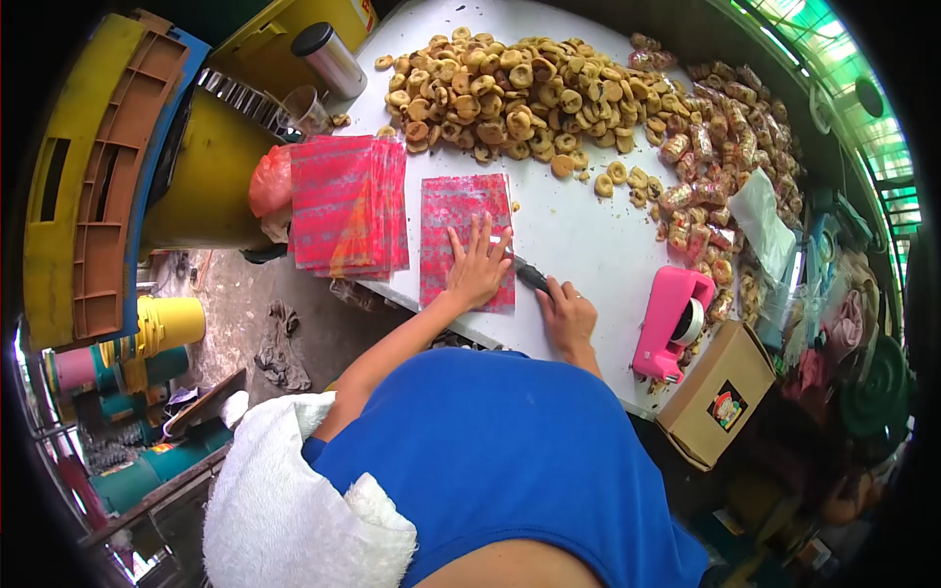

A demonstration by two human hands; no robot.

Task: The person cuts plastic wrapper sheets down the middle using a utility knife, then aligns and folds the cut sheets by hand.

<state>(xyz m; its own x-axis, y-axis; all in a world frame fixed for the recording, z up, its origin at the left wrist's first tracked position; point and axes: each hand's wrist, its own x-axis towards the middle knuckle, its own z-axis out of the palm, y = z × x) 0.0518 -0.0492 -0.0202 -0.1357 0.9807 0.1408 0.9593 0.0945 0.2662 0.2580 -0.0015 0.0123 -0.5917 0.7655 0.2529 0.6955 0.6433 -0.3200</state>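
A red and silver printed plastic sheet lies flat on the white table in front of me. My left hand presses on it with the fingers spread. Beside it, my right hand is closed around the black handle of a knife. The blade points up and left toward my left fingers at the sheet's right edge; much of it is hidden. Just left of the sheet is a stack of similar red printed plastic sheets, overhanging the table's edge.
Small round ring-shaped biscuits are heaped at the back. Wrapped biscuit packs pile up at the right. A pink tape dispenser and a cardboard box sit near the front right. A steel tumbler stands at the back left.
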